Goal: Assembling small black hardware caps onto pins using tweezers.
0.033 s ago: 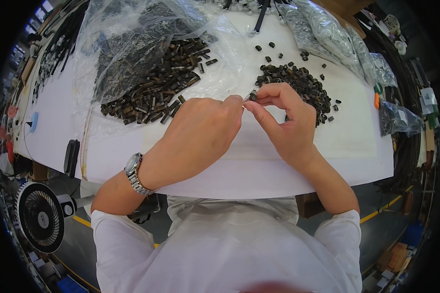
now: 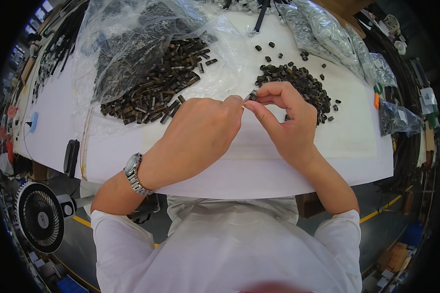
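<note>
Between the thumb and fingers of my right hand [image 2: 289, 119] is a small dark loop-like piece [image 2: 253, 95]. My left hand [image 2: 200, 132] meets it from the left, back of the hand up, fingers curled closed. Whatever its fingertips hold is hidden, apart from a thin pale sliver at the meeting point. Behind my right hand lies a heap of small dark loop-like pieces [image 2: 298, 80], several scattered around it. A heap of short, flat dark strips [image 2: 146, 100] spreads beyond my left hand, partly covered by a clear plastic bag [image 2: 127, 49].
The white table [image 2: 298, 173] curves in front of me. Clear bags of parts [image 2: 322, 29] line its far right edge. A black oblong object [image 2: 71, 158] rests at the left edge, near a small fan [image 2: 41, 219]. Long dark strips [image 2: 58, 44] hang at the far left.
</note>
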{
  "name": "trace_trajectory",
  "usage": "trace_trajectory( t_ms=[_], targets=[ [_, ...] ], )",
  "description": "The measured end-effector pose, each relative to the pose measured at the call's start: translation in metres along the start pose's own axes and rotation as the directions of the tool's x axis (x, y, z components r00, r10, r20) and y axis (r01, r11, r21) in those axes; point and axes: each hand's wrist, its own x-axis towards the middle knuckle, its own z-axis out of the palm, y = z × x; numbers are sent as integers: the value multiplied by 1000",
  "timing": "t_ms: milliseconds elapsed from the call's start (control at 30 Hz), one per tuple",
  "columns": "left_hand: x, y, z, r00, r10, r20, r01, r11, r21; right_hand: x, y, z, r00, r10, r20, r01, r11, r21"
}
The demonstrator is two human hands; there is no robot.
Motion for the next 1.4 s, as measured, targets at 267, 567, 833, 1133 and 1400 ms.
trace_trajectory(
  t_ms=[267, 567, 833, 1133, 1400],
  targets=[
    [0, -3, -3, 1000, 21, 4, -21, 1000, -1, -3, 3, 1, 997, -74, -18, 72, 995, -64],
    [-1, -5, -2, 1000, 16, 7, -16, 997, 74, -7, 4, 4, 996, -55, 65, 61, 995, -81],
    [3, -36, -14, 984, 174, 49, -174, 985, -3, -11, -1, 1, 967, 20, 252, -22, 1000, 5],
    [23, -57, -39, 754, 86, 652, 429, 686, -588, 10, 3, -26, 776, 49, 629, -502, 652, 568],
    [17, -56, -23, 783, 199, 589, 473, 424, -772, 8, 13, -26, 708, 21, 706, -682, 280, 676]
  ],
)
